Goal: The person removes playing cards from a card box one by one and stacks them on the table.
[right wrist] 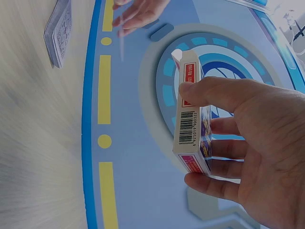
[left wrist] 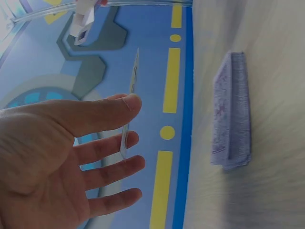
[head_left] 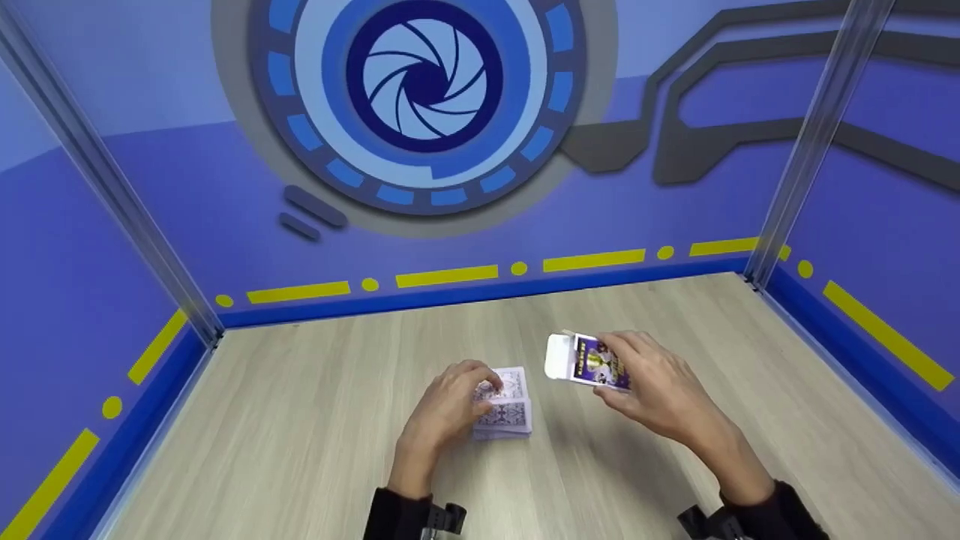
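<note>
My left hand [head_left: 446, 401] pinches a thin playing card [left wrist: 133, 74] between thumb and fingers, seen edge-on in the left wrist view. The other fingers are spread below it. The card is raised off the table, beside a pile of playing cards [left wrist: 233, 112] with patterned backs. In the head view the held card and the pile overlap. To the right, my right hand [head_left: 667, 386] grips a card box [head_left: 591, 361] with a purple front, thumb on one narrow side and fingers on the other. Its white end flap [head_left: 559, 356] stands open, pointing left. A barcode [right wrist: 187, 128] shows on its side.
The pile lies on a light wood-grain table [head_left: 315, 435]. Blue and purple printed panels [head_left: 435, 247] wall off the back and sides, with metal posts [head_left: 806, 150] at the corners.
</note>
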Available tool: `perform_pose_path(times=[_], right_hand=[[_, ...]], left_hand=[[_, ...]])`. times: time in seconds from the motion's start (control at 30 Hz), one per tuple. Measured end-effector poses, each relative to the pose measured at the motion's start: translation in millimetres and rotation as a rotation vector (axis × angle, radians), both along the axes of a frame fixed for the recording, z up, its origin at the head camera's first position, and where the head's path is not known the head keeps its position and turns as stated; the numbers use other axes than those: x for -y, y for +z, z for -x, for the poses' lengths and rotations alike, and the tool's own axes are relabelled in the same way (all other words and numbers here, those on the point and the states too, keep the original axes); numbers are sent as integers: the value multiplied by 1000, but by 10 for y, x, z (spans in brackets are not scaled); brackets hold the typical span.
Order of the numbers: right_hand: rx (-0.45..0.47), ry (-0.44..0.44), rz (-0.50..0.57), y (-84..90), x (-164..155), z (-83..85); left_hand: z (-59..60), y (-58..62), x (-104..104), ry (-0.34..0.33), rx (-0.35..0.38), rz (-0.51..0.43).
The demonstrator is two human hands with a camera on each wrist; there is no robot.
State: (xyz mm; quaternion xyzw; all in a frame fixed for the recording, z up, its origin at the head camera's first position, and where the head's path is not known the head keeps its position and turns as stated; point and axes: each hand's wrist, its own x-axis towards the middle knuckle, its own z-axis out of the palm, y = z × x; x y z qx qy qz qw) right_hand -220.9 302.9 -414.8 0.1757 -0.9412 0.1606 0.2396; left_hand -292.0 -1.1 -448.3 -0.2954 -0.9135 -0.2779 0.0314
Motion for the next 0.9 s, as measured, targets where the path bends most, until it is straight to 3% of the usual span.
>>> perform_pose_path(times=[0.33,0.9], right_hand=[[14,1,-11,-3,5,-7],[14,15,-8,-6,11,-10]], left_hand=[[26,-188,-91,-22,11,34],[31,-377,-158,53,81,54]])
